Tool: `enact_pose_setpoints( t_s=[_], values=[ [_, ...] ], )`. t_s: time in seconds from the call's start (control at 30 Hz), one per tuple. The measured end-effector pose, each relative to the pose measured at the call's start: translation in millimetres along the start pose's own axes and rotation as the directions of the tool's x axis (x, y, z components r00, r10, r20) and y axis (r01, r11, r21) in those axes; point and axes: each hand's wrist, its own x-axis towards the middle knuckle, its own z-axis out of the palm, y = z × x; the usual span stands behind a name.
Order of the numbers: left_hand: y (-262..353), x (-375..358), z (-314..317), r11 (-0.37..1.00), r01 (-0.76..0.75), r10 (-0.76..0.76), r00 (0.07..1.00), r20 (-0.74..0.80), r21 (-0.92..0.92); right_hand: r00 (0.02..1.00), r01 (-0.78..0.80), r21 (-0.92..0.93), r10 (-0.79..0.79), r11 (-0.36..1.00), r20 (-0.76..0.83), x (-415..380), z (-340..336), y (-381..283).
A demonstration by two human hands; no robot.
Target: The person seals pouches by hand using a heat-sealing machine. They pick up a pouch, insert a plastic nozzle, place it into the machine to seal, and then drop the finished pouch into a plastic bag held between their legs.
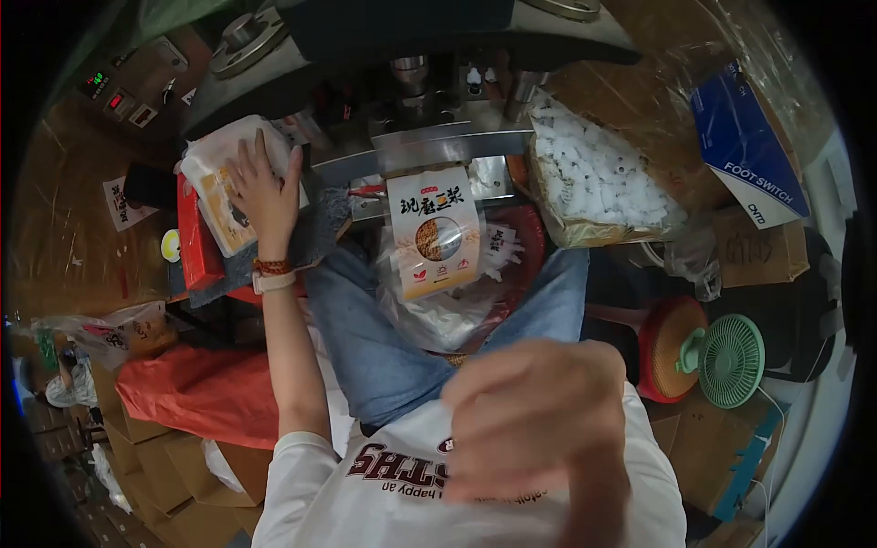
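My left hand [265, 190] lies with its fingers spread on a stack of printed plastic bags [222, 205] at the upper left. My right hand [534, 416] is raised close to the camera in front of my shirt, its fingers curled and blurred; whether it holds anything is hidden. A printed pouch [437, 233] with a round window lies at the machine's front edge, above my lap. Below it, between my thighs, sits a red basin [534, 239] with more clear bags and small white pieces in it.
A machine with a metal plate [429, 142] spans the top. To its right are a box of white spouts [598, 173] and a blue foot switch box [744, 146]. A green fan [731, 361] stands at the right. Red cloth [196, 393] and cartons lie at the lower left.
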Motion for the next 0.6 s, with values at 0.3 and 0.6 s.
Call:
enact_pose_setpoints(
  t_s=[0.3,0.6],
  values=[
    [6,-34,11,0.902,0.248,-0.261,0.965,-0.01,0.354,0.455,-0.722,-0.679,0.649,-0.132,-0.61,-120,-111,57],
    [24,-111,-75,0.978,-0.138,0.088,0.953,0.29,0.158,0.582,-0.8,-0.579,0.43,0.154,-0.69,-104,-83,59]
  ],
)
